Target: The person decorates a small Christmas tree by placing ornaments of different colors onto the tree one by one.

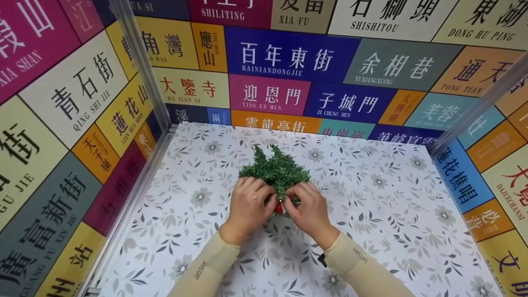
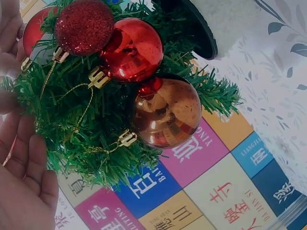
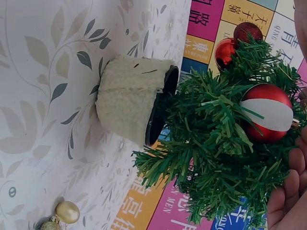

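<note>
A small green artificial Christmas tree stands on the table, its cream fleecy pot showing in the right wrist view. My left hand and right hand meet at its near side, thumbs and fingertips pinching at the hanging loop of a red-and-white bauble. The loop itself is mostly hidden by fingers. On the tree hang a glittery red bauble, a shiny red bauble and a copper-coloured bauble, with gold caps and strings.
A shiny gold bauble and a glittery gold bauble lie on the table in the right wrist view. White leaf-patterned cloth covers the tabletop. Colourful sign-printed walls and metal posts enclose it.
</note>
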The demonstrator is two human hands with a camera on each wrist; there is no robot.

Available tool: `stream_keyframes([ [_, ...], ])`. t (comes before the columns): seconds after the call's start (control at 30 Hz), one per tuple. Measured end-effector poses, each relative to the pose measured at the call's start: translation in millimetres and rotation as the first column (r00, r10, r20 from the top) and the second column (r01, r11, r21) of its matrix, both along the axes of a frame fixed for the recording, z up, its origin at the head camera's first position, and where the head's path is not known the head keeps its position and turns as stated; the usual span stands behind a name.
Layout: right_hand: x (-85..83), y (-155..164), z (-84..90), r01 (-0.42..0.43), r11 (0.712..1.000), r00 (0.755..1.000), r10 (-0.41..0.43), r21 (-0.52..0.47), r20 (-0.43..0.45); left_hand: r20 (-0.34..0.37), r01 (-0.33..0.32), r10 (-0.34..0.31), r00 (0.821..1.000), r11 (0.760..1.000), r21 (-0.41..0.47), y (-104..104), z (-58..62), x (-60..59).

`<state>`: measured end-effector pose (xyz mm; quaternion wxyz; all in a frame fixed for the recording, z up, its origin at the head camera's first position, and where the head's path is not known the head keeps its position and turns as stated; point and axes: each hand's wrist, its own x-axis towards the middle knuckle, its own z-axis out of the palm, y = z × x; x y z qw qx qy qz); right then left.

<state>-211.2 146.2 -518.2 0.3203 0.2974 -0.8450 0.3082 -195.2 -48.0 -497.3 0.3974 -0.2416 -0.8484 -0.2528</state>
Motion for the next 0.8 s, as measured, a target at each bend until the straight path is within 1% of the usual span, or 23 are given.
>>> stream_keyframes([
  [0.27,0.6,3.4,-1.4,-0.019,1.000,1.000,0.018,-0.021,-0.023,-0.010,0.012,-0.012,1.000,0.999,0.031,-3.4,0.2,0.9],
  [0.37,1.4,5.7,-2.1,-0.027,0.999,0.999,0.026,-0.036,-0.028,-0.018,-0.008,0.009,1.000,0.998,0.056,-4.9,-0.4,1.5],
  [0.5,2.7,11.5,-3.6,-0.031,0.999,0.999,0.030,-0.044,-0.023,-0.023,-0.057,0.059,0.998,0.995,0.084,-6.4,-1.8,2.1],
  [0.6,3.2,19.4,-6.4,-0.030,0.999,0.999,0.029,-0.045,-0.024,0.010,-0.093,0.093,0.996,0.992,0.088,-7.5,-2.8,2.3],
  [0.67,2.6,27.0,-10.8,-0.026,0.998,0.999,0.024,-0.048,-0.025,0.046,-0.104,0.101,0.994,0.991,0.081,-8.3,-3.5,2.4],
  [0.8,-1.3,48.6,-24.9,0.029,0.999,1.000,-0.029,-0.038,0.000,0.108,-0.120,0.115,0.987,0.992,0.040,-9.7,-5.9,3.0],
])
